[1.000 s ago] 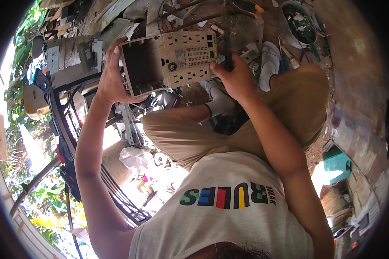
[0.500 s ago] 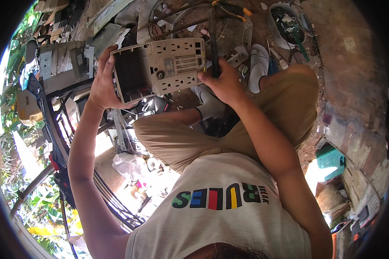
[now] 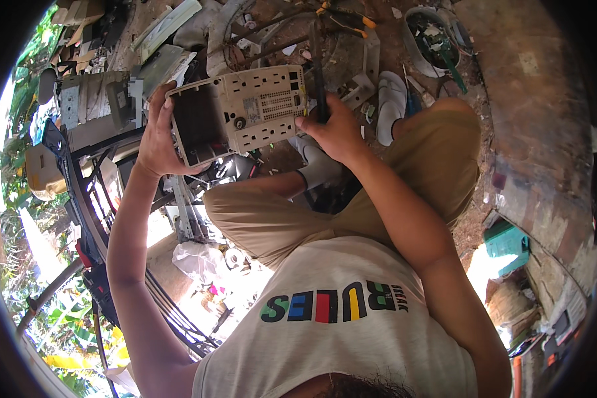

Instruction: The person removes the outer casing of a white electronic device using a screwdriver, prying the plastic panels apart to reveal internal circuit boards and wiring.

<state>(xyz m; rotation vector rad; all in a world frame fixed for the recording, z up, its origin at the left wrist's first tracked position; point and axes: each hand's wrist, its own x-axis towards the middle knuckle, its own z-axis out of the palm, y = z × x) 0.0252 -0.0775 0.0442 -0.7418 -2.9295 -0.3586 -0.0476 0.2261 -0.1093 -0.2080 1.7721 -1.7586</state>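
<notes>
A beige plastic power-backup casing [image 3: 265, 106] with several outlet sockets on its face is held up above my crossed legs. Its left part is an open, dark hollow. My left hand [image 3: 160, 136] is closed round that end, fingers over the far edge and the palm along the side. At the opposite end, my right hand [image 3: 335, 129] is wrapped round a dark bar-like tool [image 3: 318, 69] that points away from me. The right thumb rests by the casing's near right corner. What the tool's far end looks like is hard to make out.
Yellow-handled pliers [image 3: 351, 23] lie on the dirt floor beyond the casing. A round pail of scraps [image 3: 431, 43] stands at the far right, near my sandalled foot [image 3: 393, 106]. Scrap panels [image 3: 89, 99] are piled at left. A green plastic box [image 3: 507, 247] sits at right.
The casing, both hands and the dark tool appear slightly lower and farther left, along with a small shift of the whole view. Both grips look the same.
</notes>
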